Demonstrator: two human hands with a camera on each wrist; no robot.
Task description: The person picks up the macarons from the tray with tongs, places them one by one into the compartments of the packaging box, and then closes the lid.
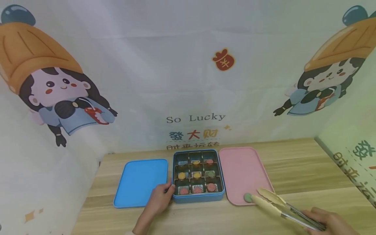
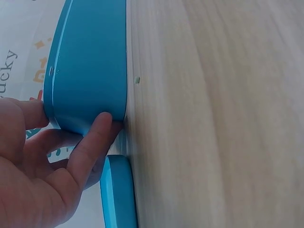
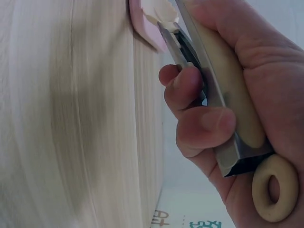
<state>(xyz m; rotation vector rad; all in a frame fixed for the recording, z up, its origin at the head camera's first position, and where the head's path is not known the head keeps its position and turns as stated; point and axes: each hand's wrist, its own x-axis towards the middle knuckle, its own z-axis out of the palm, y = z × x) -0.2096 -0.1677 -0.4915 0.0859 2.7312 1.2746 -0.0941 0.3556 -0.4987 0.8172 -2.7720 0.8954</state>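
Note:
A blue box [image 1: 198,197] with a divided dark insert holds small round pink, yellow and green pieces in clear cups; its back-left compartment shows a cup alone. My left hand [image 1: 160,199] holds the box's near-left corner, fingers bent against its side and rim in the left wrist view. My right hand [image 1: 330,222] grips metal tongs [image 1: 299,219] with cream tips around their handle. Spread apart, the tong tips reach over the near-right part of a pink tray [image 1: 242,169]. The lower tip is right at a green round piece [image 1: 248,197] on that tray.
Left of the box, a blue lid [image 1: 144,182] lies flat on the wooden table [image 1: 311,169]. Behind the table hangs a printed cloth [image 1: 164,75] with cartoon figures, which also covers both sides.

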